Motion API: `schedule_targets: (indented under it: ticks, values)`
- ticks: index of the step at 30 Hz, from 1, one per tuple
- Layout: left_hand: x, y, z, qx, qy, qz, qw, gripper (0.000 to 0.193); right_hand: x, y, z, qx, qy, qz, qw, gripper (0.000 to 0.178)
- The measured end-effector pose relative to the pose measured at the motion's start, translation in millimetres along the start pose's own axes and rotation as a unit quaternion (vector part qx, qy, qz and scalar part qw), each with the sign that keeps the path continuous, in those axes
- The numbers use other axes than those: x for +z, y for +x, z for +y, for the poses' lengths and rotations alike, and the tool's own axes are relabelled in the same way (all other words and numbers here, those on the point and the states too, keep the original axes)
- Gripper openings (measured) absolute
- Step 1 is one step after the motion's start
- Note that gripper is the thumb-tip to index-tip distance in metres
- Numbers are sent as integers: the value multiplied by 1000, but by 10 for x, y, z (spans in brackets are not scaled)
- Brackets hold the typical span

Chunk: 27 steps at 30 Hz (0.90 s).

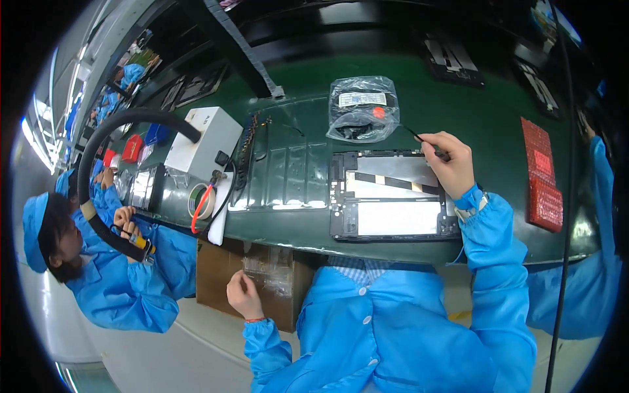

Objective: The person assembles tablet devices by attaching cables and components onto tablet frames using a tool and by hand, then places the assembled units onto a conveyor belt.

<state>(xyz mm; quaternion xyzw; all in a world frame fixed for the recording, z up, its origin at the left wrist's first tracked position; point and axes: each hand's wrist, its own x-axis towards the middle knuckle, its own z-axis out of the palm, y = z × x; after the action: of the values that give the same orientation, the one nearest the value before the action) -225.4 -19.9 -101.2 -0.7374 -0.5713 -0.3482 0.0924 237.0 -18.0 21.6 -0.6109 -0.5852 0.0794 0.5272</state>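
My right hand (pixel 451 162) pinches thin black tweezers (pixel 438 149), their tip pointing up and left toward a clear plastic bag (pixel 363 110) with dark parts inside. Below that hand, an opened tablet casing (pixel 397 219) lies flat on the green bench, with silver panels and a dark strip slanting across its upper half. My left hand (pixel 244 295) is lowered in front of the bench edge, above a cardboard box (pixel 219 278) with clear film in it. Its fingers are curled in, and nothing shows in them.
Left of the casing lies a clear plastic tray (pixel 288 173). Farther left are a white box (pixel 204 141) with a thick black hose (pixel 98 141) and a tape roll (pixel 200 200). Red bubble wrap pouches (pixel 544 173) lie at the right. A co-worker in blue (pixel 121 288) sits at the left.
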Motion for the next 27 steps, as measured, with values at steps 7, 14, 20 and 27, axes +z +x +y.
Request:
schedule_targets:
  ticks: [7, 14, 20, 27]
  values:
    - [-14, 9, -262, -178, 118, -139, 967, 11, 35, -6, 91, -4, 19, 21, 1000, 25]
    - [-410, 696, 779, -58, -223, -28, 973, 9, -25, -41, 8, 13, 21, 16, 1000, 25]
    - [-34, 1652, 1953, 127, -606, 17, 785, 12, -77, -61, 14, 42, 60, -22, 997, 18]
    - [710, 2376, 2921, 189, -550, -237, 778, 27, -65, -36, 10, 95, 146, -28, 984, 16]
